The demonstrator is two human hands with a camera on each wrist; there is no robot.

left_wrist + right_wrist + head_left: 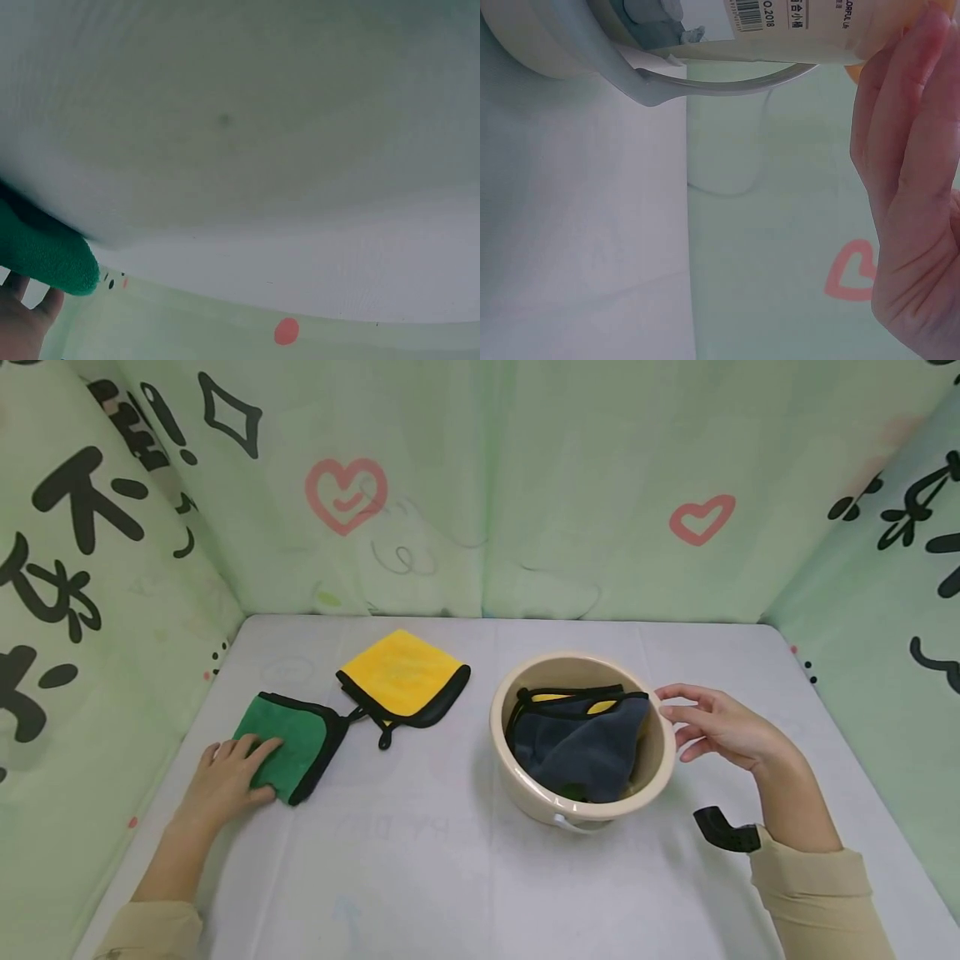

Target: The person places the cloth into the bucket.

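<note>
Green cloth (303,752) is lying at centre-left of the frame beneath the relaxed left hand (225,777), yellow cloth (401,677) beside it, both still outside the bucket (573,669) already holding navy cloth (581,750), while the right hand (723,727) is loosely touching its rim.

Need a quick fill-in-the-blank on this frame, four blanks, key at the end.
1. The left hand rests on the ____ cloth.
2. The ____ hand is at the rim of the cream bucket.
3. The yellow cloth on the table has a ____ border.
4. The dark blue cloth lies ____ the bucket.

Missing words: green; right; black; inside.
</note>
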